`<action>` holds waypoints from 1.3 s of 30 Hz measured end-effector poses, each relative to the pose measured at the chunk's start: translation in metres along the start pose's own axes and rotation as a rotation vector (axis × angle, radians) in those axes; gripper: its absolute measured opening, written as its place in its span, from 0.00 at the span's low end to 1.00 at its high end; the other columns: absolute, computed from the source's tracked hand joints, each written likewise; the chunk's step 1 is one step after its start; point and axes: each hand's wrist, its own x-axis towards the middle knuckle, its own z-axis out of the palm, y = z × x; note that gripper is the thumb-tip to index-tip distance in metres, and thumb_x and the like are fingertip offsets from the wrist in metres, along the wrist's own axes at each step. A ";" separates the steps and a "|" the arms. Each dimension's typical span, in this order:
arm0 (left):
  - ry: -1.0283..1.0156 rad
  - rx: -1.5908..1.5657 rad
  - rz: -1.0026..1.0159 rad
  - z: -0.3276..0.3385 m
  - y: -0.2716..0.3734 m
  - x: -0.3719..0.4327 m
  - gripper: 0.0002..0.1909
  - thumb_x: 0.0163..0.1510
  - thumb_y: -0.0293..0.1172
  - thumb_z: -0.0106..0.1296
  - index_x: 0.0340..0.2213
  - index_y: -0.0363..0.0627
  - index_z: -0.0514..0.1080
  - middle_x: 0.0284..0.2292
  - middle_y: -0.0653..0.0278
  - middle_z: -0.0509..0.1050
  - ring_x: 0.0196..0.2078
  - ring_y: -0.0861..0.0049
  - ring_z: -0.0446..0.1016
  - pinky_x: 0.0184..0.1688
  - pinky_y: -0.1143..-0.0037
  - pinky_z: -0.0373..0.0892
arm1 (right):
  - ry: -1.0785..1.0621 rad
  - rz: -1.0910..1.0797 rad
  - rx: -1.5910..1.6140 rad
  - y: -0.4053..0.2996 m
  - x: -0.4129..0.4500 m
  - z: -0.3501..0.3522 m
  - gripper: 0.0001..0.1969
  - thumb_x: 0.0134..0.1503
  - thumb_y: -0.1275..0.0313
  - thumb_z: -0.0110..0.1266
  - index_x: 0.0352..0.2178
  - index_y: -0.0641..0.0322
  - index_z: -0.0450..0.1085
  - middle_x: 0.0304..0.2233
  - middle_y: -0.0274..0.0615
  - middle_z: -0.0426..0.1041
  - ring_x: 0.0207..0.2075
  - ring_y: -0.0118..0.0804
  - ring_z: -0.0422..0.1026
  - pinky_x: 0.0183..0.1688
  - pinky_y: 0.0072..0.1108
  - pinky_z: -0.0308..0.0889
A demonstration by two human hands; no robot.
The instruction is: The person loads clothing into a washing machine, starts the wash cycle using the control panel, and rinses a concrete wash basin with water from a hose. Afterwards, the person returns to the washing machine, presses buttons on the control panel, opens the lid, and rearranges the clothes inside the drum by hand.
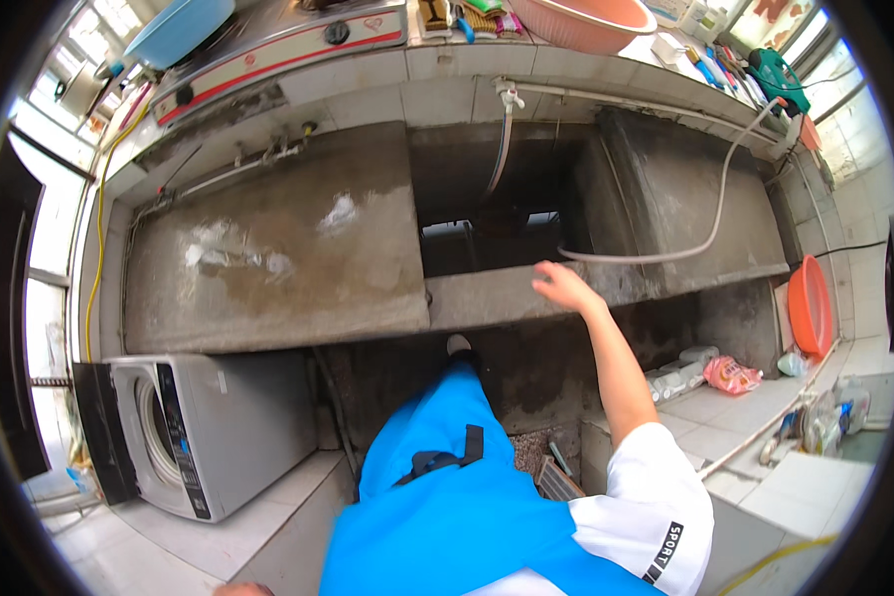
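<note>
My right hand is over the front ledge of a dark concrete basin, fingers apart and nothing in them. I cannot tell whether it touches the ledge. Just beyond my fingers lies the end of a pale hose, which curves up to the right. Inside the basin is dark water, and a hose hangs down into it from a white tap. Only a sliver of my left hand shows at the bottom edge, so its fingers are hidden.
A wet concrete slab adjoins the basin on the left. Below it stands a washing machine with its lid raised. An orange basin leans at the right wall, near a pink bag. A gas stove is on the tiled counter.
</note>
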 end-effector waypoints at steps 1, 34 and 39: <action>0.016 0.051 0.056 -0.004 0.008 0.028 0.25 0.46 0.35 0.56 0.40 0.27 0.64 0.19 0.54 0.72 0.14 0.72 0.68 0.15 0.79 0.63 | -0.007 -0.026 0.047 0.001 0.046 -0.013 0.24 0.49 0.62 0.52 0.45 0.67 0.62 0.45 0.55 0.66 0.47 0.51 0.64 0.49 0.30 0.60; 0.743 0.482 0.444 -0.014 0.079 0.207 0.14 0.40 0.36 0.57 0.29 0.41 0.73 0.12 0.66 0.68 0.08 0.81 0.61 0.08 0.82 0.51 | 0.263 0.109 0.428 0.108 0.353 -0.045 0.42 0.41 0.60 0.60 0.54 0.66 0.51 0.51 0.56 0.59 0.54 0.46 0.59 0.53 0.28 0.55; 0.675 0.070 0.234 -0.033 0.073 0.191 0.26 0.45 0.30 0.57 0.42 0.24 0.63 0.15 0.52 0.71 0.12 0.71 0.67 0.12 0.76 0.60 | 0.121 0.321 0.682 0.105 0.346 -0.020 0.33 0.40 0.73 0.60 0.48 0.65 0.55 0.45 0.48 0.65 0.49 0.41 0.63 0.52 0.27 0.56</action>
